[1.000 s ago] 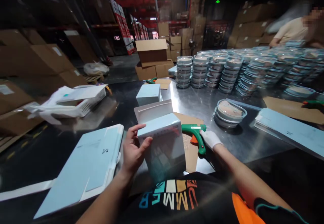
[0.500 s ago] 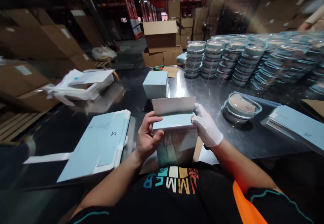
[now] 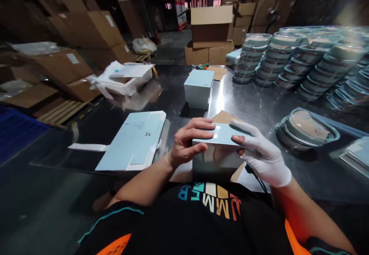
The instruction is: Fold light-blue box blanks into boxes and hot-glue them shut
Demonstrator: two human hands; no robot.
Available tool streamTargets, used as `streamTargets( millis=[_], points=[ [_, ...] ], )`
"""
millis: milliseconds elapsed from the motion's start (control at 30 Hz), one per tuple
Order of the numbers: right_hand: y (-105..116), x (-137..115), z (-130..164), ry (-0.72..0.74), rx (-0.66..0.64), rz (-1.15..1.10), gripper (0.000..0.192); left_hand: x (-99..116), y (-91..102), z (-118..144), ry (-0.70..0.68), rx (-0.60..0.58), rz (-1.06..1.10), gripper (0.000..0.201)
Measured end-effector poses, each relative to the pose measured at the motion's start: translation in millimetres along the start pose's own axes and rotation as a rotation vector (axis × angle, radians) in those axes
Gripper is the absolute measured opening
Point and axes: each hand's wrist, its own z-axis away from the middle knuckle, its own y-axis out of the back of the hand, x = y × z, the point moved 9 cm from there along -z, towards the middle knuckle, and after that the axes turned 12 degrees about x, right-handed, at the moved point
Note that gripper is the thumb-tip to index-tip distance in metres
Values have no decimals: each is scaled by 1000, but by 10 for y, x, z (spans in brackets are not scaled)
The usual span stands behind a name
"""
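Pale-blue box (image 3: 217, 151) sits at the table's near edge (image 3: 86, 163), against the person's chest; the bare left hand (image 3: 187, 143) and gloved right hand (image 3: 259, 153) press its lid flat, so closing looks nearly done. Flat blanks (image 3: 135, 139) lie left, a finished box (image 3: 198, 88) beyond, bare steel between. Stacked tins (image 3: 288, 55) crowd the far right.

Two made-up pale blue boxes: one (image 3: 220, 147) at 6 o'clock, one (image 3: 198, 88) at 12 o'clock. One white basket (image 3: 135, 82) at 10 o'clock. One stack of flat blue box blanks (image 3: 135, 139) at 8 o'clock. Round clear containers (image 3: 288, 55) at 2 o'clock stand in too many stacks to count.
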Motion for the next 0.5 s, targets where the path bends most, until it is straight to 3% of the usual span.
streamTargets(
  millis=[133,233,300,400,467,500],
  points=[
    [6,42,2,33,-9,-25,36,86,22,-23,-27,-57,-65,26],
    [-80,34,58,104,-22,18,33,135,-27,-120,-2,-273,-194,26],
    [-174,-6,66,190,-45,87,45,144,-101,-214,-6,-436,-366,27],
    [-245,3,49,243,-198,197,85,255,-263,-321,-47,-609,-487,27],
    [-1,194,39,125,-276,351,103,306,-298,-350,-45,-648,-556,29],
    [266,360,45,24,-265,479,104,291,-232,-383,-8,-596,-604,30]
  ],
)
